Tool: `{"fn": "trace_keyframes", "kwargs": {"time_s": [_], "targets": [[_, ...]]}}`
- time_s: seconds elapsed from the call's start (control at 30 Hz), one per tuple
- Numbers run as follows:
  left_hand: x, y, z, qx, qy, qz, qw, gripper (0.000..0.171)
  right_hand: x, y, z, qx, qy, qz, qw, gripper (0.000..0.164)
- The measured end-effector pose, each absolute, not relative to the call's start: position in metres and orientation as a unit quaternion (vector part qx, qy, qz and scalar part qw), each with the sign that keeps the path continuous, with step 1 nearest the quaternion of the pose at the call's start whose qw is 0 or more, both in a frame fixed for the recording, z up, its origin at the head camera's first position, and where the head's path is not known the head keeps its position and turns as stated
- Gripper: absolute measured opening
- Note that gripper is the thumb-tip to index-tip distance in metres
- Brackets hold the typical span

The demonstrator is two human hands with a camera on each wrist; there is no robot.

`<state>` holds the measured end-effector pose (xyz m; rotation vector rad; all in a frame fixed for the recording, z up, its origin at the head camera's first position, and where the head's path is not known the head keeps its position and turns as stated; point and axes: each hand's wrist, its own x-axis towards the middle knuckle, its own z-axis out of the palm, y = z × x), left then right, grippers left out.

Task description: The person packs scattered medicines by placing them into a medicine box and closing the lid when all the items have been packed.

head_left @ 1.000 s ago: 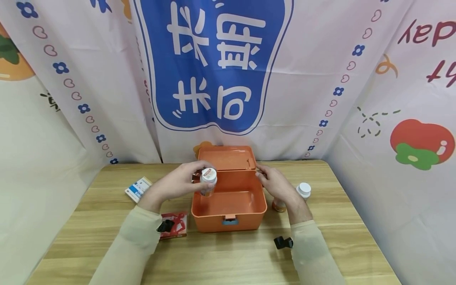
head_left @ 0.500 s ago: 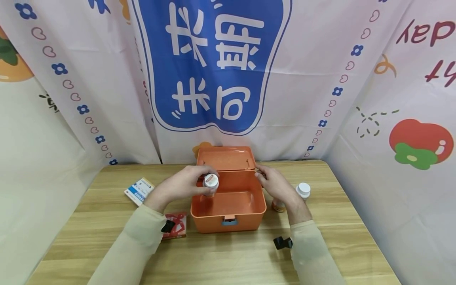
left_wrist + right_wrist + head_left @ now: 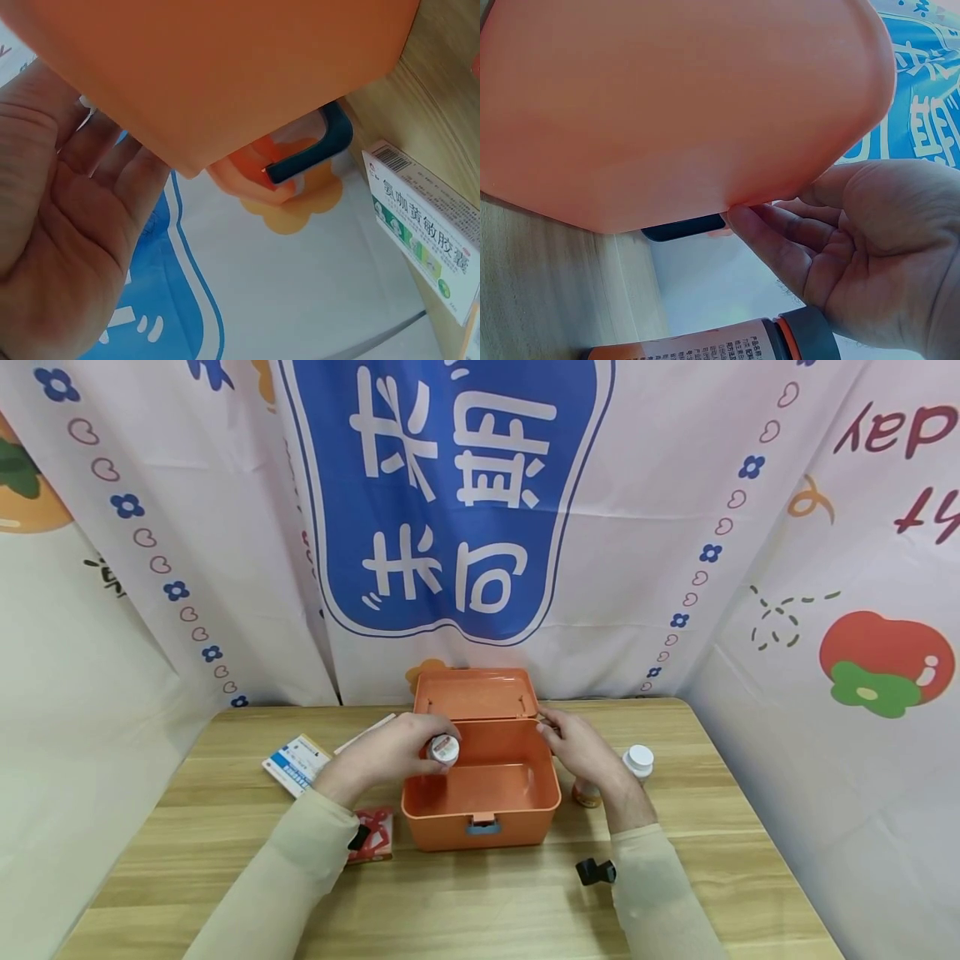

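An orange storage box [image 3: 480,835] stands on the table, its lid [image 3: 476,693] tipped back. My left hand [image 3: 397,747] reaches over the box's left rim and grips a white-capped bottle [image 3: 444,748] just inside, mostly hidden by the fingers. In the left wrist view the box's wall [image 3: 225,82] covers the bottle and most fingertips, and a dark handle [image 3: 322,146] shows behind it. My right hand [image 3: 577,743] holds the box's back right rim, thumb inside. From the right wrist, its fingers [image 3: 769,244] press against the outer edge of the orange wall [image 3: 690,112].
Left of the box lie a blue-and-white carton [image 3: 296,764], a red carton [image 3: 375,835] and a white capsule carton [image 3: 420,225]. A white-capped bottle [image 3: 640,757] and a dark-capped bottle [image 3: 727,341] with an orange base stand right. A printed cloth [image 3: 600,610] hangs behind.
My left hand has lowered the bottle a little into the left side of the box and tilted it. A white carton's edge now shows behind the left wrist. My right hand keeps its place.
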<state>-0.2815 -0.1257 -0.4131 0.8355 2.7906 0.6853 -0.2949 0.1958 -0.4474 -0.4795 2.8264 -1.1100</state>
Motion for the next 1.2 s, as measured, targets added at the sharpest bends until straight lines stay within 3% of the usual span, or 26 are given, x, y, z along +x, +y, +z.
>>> {"fn": "trace_keyframes", "kwargs": {"time_s": [0.4, 0.77, 1.2], "targets": [[-0.28, -0.117, -0.415, 0.258, 0.943, 0.183, 0.103, 0.034, -0.295, 0.195, -0.447, -0.151, 0.92, -0.361, 0.036, 0.051], [-0.28, -0.114, -0.419, 0.27, 0.946, 0.161, 0.084, 0.026, -0.295, 0.195, -0.447, -0.15, 0.918, -0.364, 0.041, 0.051], [-0.279, -0.114, -0.42, 0.267, 0.947, 0.161, 0.083, 0.029, -0.296, 0.195, -0.447, -0.146, 0.917, -0.369, 0.043, 0.051]]}}
